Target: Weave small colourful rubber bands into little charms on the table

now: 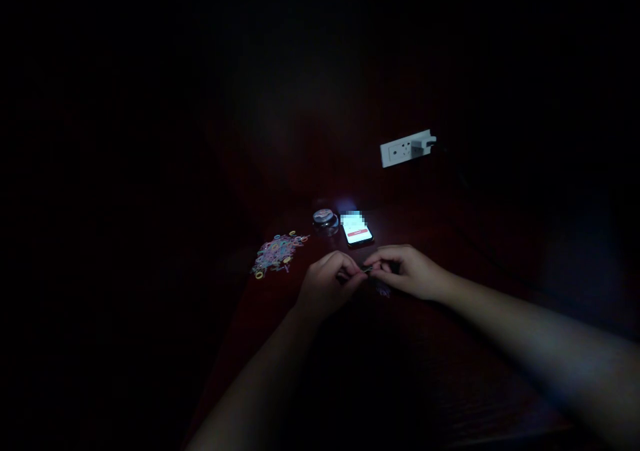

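My left hand (331,281) and my right hand (407,272) meet over the dark reddish table. Stretched between their fingertips is a thin greenish rubber band (367,270), pinched from both sides. Just below my right hand lies a small cluster of purple bands (383,291), partly shaded. Off to the left spreads a loose pile of small coloured rubber bands (279,253), pink, blue, yellow and orange among them.
Behind my hands a phone (357,229) lies with its screen lit. To its left stands a small round lidded jar (325,220). A white power socket (406,149) with a plug in it is on the back wall. Darkness hides most of the surroundings.
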A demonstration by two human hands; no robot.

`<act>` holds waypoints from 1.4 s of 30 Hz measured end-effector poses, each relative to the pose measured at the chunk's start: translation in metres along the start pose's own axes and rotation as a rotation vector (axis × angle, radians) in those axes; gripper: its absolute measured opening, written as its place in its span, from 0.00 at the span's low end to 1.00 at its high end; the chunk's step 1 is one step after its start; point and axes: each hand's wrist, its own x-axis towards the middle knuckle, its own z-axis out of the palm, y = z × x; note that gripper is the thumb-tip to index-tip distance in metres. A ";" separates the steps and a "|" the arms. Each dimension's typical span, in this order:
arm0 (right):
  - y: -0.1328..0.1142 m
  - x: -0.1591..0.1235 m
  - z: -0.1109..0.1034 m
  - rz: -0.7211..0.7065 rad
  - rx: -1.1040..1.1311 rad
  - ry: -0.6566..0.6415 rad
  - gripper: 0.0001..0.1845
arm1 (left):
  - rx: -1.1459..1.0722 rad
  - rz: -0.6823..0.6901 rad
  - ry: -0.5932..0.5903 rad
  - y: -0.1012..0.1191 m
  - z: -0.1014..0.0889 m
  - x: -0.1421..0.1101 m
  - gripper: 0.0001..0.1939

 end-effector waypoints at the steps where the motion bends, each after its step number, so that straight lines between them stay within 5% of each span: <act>1: 0.000 0.000 0.000 -0.016 -0.015 -0.009 0.12 | 0.003 0.021 -0.002 0.001 0.000 0.000 0.09; 29: -0.004 -0.001 -0.006 -0.033 -0.004 0.019 0.14 | -0.005 -0.045 -0.095 0.008 0.000 -0.001 0.10; 42: -0.010 -0.001 -0.007 -0.019 -0.018 -0.013 0.13 | 0.069 -0.062 -0.018 0.005 0.001 -0.001 0.03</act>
